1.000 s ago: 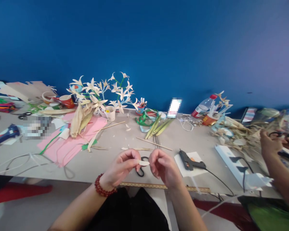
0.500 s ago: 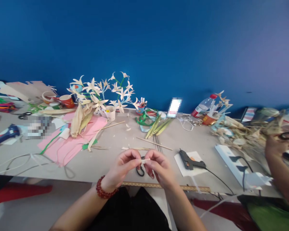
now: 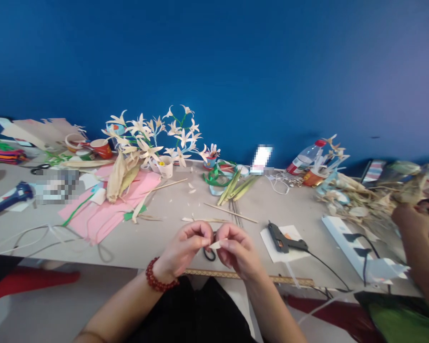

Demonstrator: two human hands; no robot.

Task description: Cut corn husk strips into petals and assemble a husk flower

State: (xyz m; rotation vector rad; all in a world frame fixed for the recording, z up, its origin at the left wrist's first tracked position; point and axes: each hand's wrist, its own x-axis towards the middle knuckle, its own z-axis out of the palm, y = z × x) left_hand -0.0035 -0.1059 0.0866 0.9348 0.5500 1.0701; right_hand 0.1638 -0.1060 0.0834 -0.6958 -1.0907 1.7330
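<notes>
A small pale petal-shaped piece, apparently corn husk (image 3: 215, 245), is pinched between the thumb and fingers of my right hand (image 3: 236, 247). My left hand (image 3: 188, 245), with a red bead bracelet (image 3: 157, 276) at its wrist, is closed in a pinch right by the piece's left tip. Whether those left fingertips grip the tip or something tiny is hidden. Black-handled scissors (image 3: 209, 254) lie under my hands, partly covered. Beyond them are a husk strip (image 3: 203, 220) and a thin wooden stick (image 3: 232, 213).
A black glue gun (image 3: 284, 239) lies on white paper at right, near a power strip (image 3: 345, 245). Husk flowers (image 3: 146, 147) in cups stand at back left, behind pink paper (image 3: 93, 219). Green husk leaves (image 3: 238, 188) lie mid-table. A co-worker's hand (image 3: 411, 219) works at far right.
My left fingertips have drawn slightly back from the piece, now showing more of its pointed shape at my right fingers. The co-worker's hand has shifted. The view has moved slightly.
</notes>
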